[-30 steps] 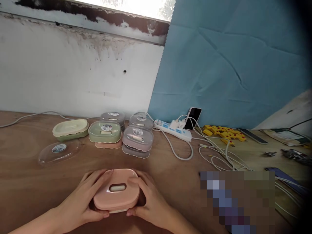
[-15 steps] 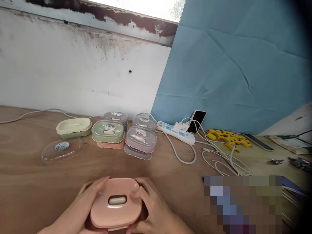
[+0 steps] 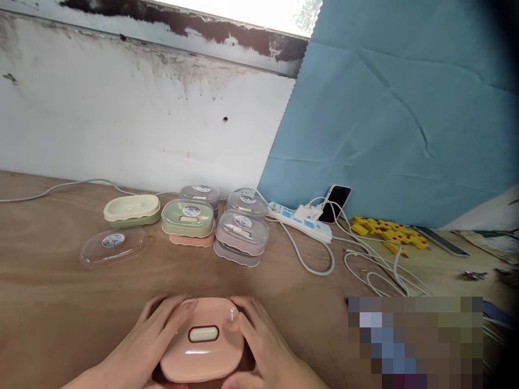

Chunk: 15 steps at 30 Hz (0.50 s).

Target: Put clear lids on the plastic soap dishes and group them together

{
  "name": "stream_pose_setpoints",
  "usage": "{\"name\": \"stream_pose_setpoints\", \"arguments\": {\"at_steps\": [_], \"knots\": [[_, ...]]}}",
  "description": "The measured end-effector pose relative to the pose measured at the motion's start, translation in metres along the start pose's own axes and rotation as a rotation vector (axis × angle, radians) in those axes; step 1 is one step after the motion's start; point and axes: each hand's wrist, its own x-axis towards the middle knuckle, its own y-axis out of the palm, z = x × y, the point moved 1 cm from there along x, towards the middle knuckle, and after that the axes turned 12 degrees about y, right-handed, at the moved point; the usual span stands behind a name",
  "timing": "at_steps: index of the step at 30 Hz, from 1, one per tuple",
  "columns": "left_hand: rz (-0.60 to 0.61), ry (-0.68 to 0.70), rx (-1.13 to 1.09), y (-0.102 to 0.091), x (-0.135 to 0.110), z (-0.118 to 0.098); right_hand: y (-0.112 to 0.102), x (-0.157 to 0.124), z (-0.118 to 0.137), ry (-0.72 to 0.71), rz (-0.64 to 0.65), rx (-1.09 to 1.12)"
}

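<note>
A pink oval soap box (image 3: 203, 359) with a glossy lid and a cream bar set in its middle lies low in the view on the wooden table. My left hand (image 3: 156, 335) wraps its left side, with fingers over the lid's upper left edge. Around the right side curls my right hand (image 3: 263, 346), its thumb resting on top of the lid. Both hands are closed on the box; its underside and some fingertips are hidden.
Behind stand stacked green soap boxes (image 3: 188, 219) and grey ones (image 3: 243, 232), a cream-and-green box (image 3: 132, 209) and a clear lid (image 3: 113, 247). A power strip (image 3: 300, 221), phone (image 3: 335, 202), yellow pieces (image 3: 389, 232) and white cables (image 3: 377, 265) lie right. Blurred squares cover the lower right.
The cream bar now fills the lid's slot more evenly, and the box sits flatter. My left fingers have slid further over the lid. The whole view has shifted slightly.
</note>
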Motion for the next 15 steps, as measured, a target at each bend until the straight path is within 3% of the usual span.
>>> {"name": "stream_pose_setpoints", "arguments": {"at_steps": [4, 7, 10, 12, 14, 15], "knots": [[-0.001, 0.046, 0.002, -0.009, 0.002, 0.004, -0.002, 0.0, 0.001, 0.026, -0.007, -0.025], [-0.181, -0.05, 0.102, -0.031, 0.011, 0.024, 0.001, 0.0, -0.002, 0.119, -0.113, -0.05], [-0.461, -0.287, 0.342, -0.059, 0.015, 0.064, 0.004, -0.001, -0.009, 0.229, -0.28, -0.052], [-0.558, -0.569, 0.42, -0.075, 0.009, 0.098, 0.007, -0.001, -0.014, 0.259, -0.348, -0.045], [-0.528, -0.66, 0.478, -0.088, -0.002, 0.132, 0.009, -0.001, -0.017, 0.265, -0.349, -0.023], [-0.471, -0.616, 0.486, -0.095, -0.008, 0.147, 0.01, -0.002, -0.017, 0.265, -0.331, -0.006]]}}
